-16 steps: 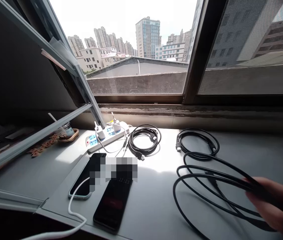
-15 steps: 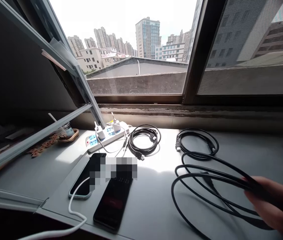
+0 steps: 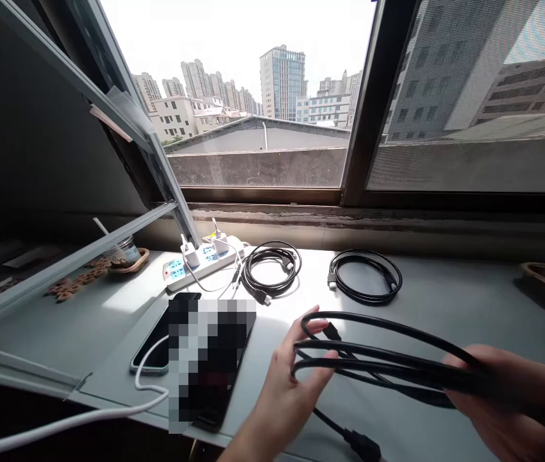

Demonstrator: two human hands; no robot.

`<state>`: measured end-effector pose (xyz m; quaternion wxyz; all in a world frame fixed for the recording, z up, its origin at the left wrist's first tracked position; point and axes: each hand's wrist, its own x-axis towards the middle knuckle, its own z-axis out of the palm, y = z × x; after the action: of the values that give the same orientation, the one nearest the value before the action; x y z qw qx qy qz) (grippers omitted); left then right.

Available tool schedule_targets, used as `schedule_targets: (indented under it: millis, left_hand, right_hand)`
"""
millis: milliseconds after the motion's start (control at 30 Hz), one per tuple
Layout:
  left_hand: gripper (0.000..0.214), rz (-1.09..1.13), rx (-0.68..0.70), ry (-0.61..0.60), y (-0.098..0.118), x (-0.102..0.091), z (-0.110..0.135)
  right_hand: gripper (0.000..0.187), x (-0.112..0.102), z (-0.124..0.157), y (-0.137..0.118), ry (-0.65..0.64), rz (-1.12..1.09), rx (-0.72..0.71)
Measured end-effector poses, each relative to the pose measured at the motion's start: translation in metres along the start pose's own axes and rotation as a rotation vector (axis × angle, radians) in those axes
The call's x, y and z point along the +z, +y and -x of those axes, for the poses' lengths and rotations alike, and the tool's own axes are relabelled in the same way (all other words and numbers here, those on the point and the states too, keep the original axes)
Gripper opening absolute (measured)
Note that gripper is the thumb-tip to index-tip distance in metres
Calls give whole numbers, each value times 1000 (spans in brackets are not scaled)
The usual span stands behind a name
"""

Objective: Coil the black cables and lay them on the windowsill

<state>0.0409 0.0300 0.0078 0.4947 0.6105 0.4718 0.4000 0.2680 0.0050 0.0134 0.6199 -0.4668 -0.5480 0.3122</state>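
A looped black HDMI cable (image 3: 373,353) is held above the table between both hands. My right hand (image 3: 508,398) is closed around the bunched loops at the right; its far side is dark and blurred. At the left end of the loops, my left hand (image 3: 292,378) curls its fingers and thumb around the strands. One black plug (image 3: 361,444) hangs below the loops near the front edge, and another plug (image 3: 331,331) shows behind them. Beyond the hands, two more coiled black cables lie on the table, a left coil (image 3: 248,277) and a right coil (image 3: 368,297).
A white power strip (image 3: 195,268) with chargers stands at the back. Two phones lie at the left, a pale-rimmed phone (image 3: 150,359) and a dark, partly pixelated phone (image 3: 236,366). A white cord (image 3: 84,418) crosses the front edge. A metal frame (image 3: 109,237) slants at left.
My left hand has come into view and taken hold of the left end of the loops. The loops are drawn closer together, and my right hand sits further left in view.
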Motion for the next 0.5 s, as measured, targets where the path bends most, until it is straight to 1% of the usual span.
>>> schedule_targets:
  millis: [33, 100, 133, 200, 233, 267, 300, 367, 433, 500]
  left_hand:
    - [61, 104, -44, -35, 3, 0, -1]
    - [63, 242, -73, -48, 7, 2, -2]
    - [58, 281, -81, -48, 8, 4, -3]
    - [43, 330, -106, -41, 10, 8, -4]
    - [44, 355, -115, -32, 10, 10, -4]
    - [49, 386, -113, -21, 10, 11, -4]
    - [54, 425, -95, -5, 10, 12, -4]
    - [61, 504, -51, 38, 10, 12, -4]
    - [67, 508, -25, 122, 13, 12, -3]
    - [68, 400, 30, 204, 19, 11, -3]
  right_hand:
    - [16, -1, -3, -3, -26, -12, -46]
    - [8, 2, -8, -12, -91, -7, -117]
    - [4, 6, -9, -18, -127, 11, -135]
    - [14, 14, -9, -29, -151, 27, -136]
    - [18, 17, -10, -32, -140, 22, -123]
    - [23, 19, -10, -34, -127, 14, -95]
    - [27, 20, -12, -34, -126, 13, -63]
    - [32, 20, -19, -30, -212, 64, -32]
    - [30, 18, -27, -26, -256, 213, -73]
    - [24, 19, -33, -24, -223, 375, -148]
